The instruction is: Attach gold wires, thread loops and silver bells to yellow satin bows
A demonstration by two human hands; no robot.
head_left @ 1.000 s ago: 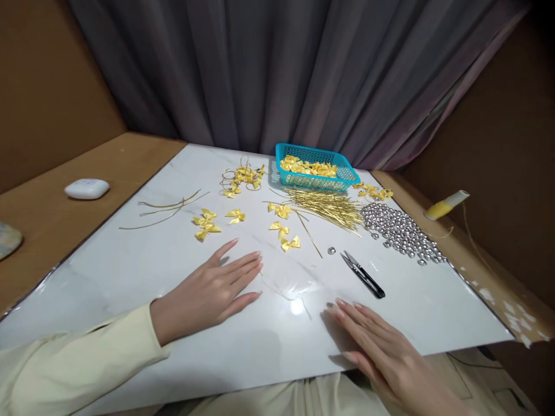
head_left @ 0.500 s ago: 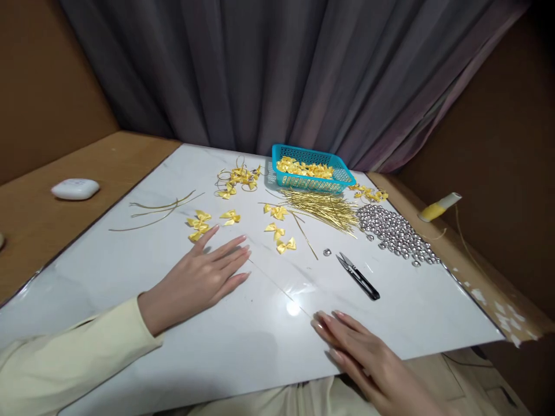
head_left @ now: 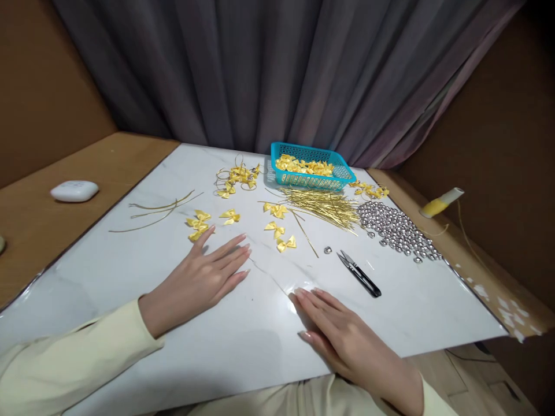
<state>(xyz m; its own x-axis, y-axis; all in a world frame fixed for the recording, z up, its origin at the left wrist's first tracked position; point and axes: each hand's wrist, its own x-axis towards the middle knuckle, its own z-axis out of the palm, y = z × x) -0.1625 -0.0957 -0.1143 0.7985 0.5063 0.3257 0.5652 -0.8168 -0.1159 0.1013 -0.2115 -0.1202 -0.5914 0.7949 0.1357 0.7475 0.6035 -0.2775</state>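
My left hand [head_left: 207,274] lies palm down on the white marble-patterned tabletop [head_left: 243,341], its fingers stretched and spread. Several yellow ribbon bows [head_left: 199,224] sit just beyond its fingertips, and a single yellow bow [head_left: 229,216] is a little to their right. My right hand [head_left: 336,329] rests near the front edge, fingers straight and close together, thumb apart; nothing shows in it. A faint thin line runs between the hands; I cannot tell whether it is thread or marble veining. Black-handled thread snips [head_left: 359,274] lie beyond my right hand, beside one silver bell-like piece [head_left: 328,250].
A blue basket [head_left: 312,184] of yellow bows stands at the back. Before it lie gold ties [head_left: 325,208] and a pile of small silver pieces [head_left: 396,228]. Joined bows with looped cords [head_left: 238,176], loose cords [head_left: 156,211], a white case [head_left: 74,190] and a yellow spool [head_left: 440,203] are around.
My right hand has slid forward and left across the tabletop, toward my left hand. The left hand stays where it was. The bows and snips have not been moved.
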